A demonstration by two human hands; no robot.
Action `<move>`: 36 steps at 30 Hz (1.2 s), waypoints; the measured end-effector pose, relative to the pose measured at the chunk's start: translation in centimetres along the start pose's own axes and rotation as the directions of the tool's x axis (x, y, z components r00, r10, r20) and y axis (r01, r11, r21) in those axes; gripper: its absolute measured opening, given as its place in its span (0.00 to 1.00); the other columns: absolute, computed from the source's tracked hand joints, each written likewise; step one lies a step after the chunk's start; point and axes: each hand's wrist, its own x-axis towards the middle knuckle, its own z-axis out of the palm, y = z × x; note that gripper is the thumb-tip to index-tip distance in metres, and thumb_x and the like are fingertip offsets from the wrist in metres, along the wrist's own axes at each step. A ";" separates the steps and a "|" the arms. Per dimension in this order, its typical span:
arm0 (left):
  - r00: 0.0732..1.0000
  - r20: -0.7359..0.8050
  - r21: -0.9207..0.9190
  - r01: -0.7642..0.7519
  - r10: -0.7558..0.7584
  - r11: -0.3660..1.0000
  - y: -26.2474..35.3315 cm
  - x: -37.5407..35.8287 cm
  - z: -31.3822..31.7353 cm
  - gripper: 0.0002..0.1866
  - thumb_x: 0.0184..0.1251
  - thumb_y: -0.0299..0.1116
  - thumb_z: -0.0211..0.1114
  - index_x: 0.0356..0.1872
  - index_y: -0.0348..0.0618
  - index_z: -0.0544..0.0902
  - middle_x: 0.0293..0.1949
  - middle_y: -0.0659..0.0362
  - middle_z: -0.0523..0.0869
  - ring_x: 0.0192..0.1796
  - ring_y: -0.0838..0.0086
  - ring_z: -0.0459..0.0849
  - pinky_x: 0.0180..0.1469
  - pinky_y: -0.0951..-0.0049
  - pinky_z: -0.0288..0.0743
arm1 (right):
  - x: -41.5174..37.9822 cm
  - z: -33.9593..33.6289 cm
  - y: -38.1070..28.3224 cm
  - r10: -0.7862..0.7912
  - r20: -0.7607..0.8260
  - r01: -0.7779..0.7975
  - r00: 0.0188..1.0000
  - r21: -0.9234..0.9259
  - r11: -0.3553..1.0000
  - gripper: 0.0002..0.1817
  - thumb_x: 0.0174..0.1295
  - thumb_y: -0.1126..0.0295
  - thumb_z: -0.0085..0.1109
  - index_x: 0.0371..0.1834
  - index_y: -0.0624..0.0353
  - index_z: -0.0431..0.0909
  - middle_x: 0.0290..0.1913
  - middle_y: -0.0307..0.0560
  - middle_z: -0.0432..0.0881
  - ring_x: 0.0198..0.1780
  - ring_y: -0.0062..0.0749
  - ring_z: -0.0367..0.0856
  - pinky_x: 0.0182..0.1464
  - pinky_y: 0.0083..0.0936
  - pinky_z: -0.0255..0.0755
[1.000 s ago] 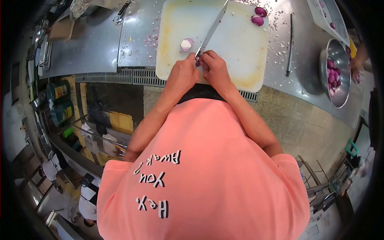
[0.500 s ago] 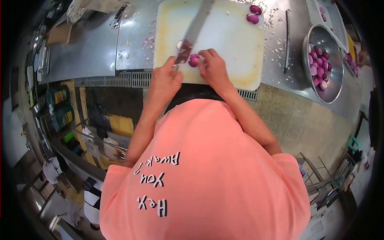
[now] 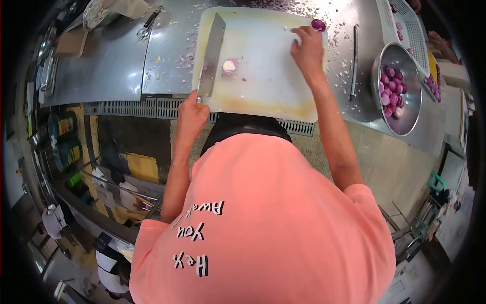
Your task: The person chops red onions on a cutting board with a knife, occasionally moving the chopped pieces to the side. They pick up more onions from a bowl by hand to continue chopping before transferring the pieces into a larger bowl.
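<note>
My left hand (image 3: 191,119) is closed round the handle of a broad knife (image 3: 212,55). The blade lies along the left side of the white cutting board (image 3: 273,86), pointing to the far edge. A peeled pale-pink onion piece (image 3: 229,66) sits on the board just right of the blade. My right hand (image 3: 308,50) is over the board's far right, thumb and fingers apart, and nothing shows between them. A purple onion piece (image 3: 318,25) lies right beside its knuckles, at the board's far right corner. What lies under this hand is hidden.
To the right are a dark rod (image 3: 354,63), a metal bowl (image 3: 412,114) with several purple onions and a white perforated basket (image 3: 415,30). Onion scraps litter the metal counter (image 3: 109,66). A box (image 3: 71,44) stands at left. Another person's hand (image 3: 442,44) shows at far right.
My right hand has moved away from the knife to the far right of the board. The purple onion it touched no longer shows there. My left hand and the knife have shifted left.
</note>
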 end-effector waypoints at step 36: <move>0.972 0.176 0.243 -0.194 0.153 0.951 6.7 0.9 5.2 0.12 0.60 0.26 0.59 0.43 0.32 0.72 0.18 0.47 0.75 0.20 0.60 0.74 0.29 0.58 0.70 | -10.2 -0.9 -10.3 -0.013 0.414 -0.137 0.910 0.331 0.934 0.10 0.54 0.83 0.58 0.39 0.60 0.79 0.41 0.50 0.80 0.42 0.52 0.78 0.43 0.42 0.75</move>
